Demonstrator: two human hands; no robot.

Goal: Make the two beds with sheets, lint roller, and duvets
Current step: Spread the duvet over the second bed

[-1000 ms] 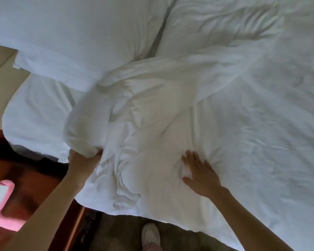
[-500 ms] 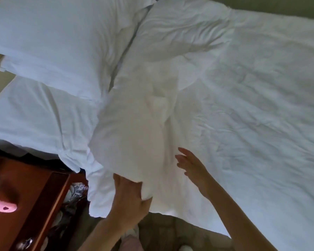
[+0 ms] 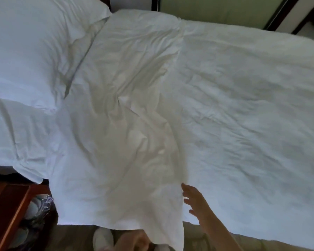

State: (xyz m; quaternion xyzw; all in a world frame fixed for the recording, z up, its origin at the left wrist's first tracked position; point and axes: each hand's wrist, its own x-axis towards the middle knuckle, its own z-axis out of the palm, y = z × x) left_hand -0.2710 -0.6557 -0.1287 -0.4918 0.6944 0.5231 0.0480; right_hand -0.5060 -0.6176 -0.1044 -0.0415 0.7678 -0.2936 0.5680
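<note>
Fingers of right hand (image 3: 199, 207) spread, holding nothing | left hand (image 3: 134, 240) blurred under duvet (image 3: 127, 142), grip unclear

**Free room**
- The flat stretch of duvet (image 3: 243, 124) over the bed's right half. The right hand (image 3: 196, 201) is held at its near edge, fingers straight and spread.
- The floor strip (image 3: 74, 236) along the bed's near side.

**Obstacles**
- A raised fold (image 3: 127, 142) of duvet runs down the middle and hangs past the near edge, just left of that hand.
- Pillows (image 3: 31, 51) piled at far left.
- A wooden nightstand (image 3: 7, 214) close beside the near-left corner.
</note>
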